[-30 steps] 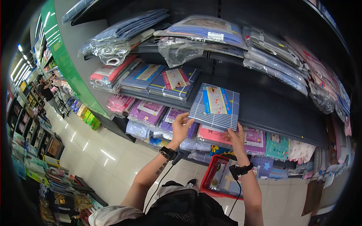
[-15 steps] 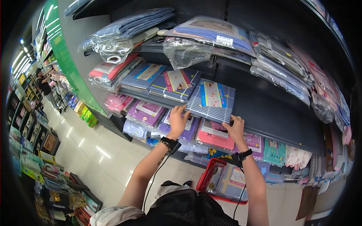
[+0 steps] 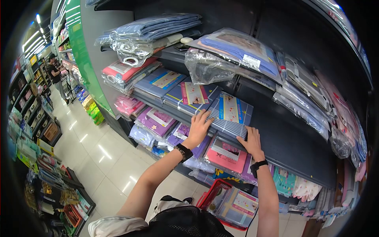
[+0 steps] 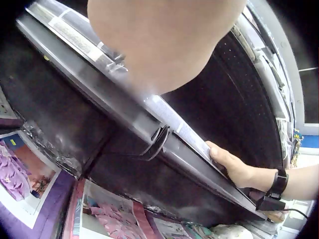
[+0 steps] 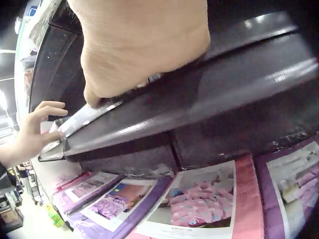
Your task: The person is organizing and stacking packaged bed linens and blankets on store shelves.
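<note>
A flat plastic-wrapped package of blue fabric with white stripes (image 3: 231,112), bearing a blue and yellow label, lies on the dark shelf. My left hand (image 3: 198,128) is at its front left corner, fingers fairly straight and resting along the top. At the front right corner is my right hand (image 3: 251,142), its fingers extended over the side. From the left wrist view, the thumb of the right hand (image 4: 234,167) meets the package's front edge (image 4: 174,119). Left of the striped package lies a similar blue package with a pink label (image 3: 193,93).
Another blue package (image 3: 164,79) lies farther left. Wrapped bedding (image 3: 241,47) fills the shelf above; pink and purple packs (image 3: 227,154) sit below. A red basket (image 3: 213,191) holding packages stands on the floor. A person (image 3: 57,77) stands down the aisle by a cart.
The striped package went from raised and tilted in both hands to lying on the shelf beside the pink-labelled one. My fingers have loosened and now rest at its front corners.
</note>
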Demonstrator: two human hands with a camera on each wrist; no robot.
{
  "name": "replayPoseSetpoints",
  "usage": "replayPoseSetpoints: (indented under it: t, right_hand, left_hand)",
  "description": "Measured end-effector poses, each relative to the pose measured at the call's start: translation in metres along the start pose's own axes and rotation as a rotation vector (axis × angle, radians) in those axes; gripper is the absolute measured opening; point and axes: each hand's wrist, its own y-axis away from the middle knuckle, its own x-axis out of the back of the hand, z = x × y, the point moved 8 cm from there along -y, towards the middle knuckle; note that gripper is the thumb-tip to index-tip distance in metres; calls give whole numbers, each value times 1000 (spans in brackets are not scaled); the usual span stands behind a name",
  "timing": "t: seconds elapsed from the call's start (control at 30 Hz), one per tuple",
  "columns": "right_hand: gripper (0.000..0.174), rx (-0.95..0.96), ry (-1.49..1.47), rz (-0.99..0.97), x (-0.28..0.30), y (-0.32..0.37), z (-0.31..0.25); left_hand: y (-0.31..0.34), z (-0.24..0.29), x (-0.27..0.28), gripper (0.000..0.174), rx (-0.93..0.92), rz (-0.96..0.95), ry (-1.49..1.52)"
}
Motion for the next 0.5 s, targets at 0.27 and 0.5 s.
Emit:
replayPoseSetpoints:
  t: [0.27,0.5]
  right_hand:
    - [76,21,-16,14,-1,-3,1]
    - [74,6,8,15,-4,-2,2]
  left_hand:
    - [2,5,-30,45,-170,-147,-30]
    - [-12,49,-28,34,-155,-154,163]
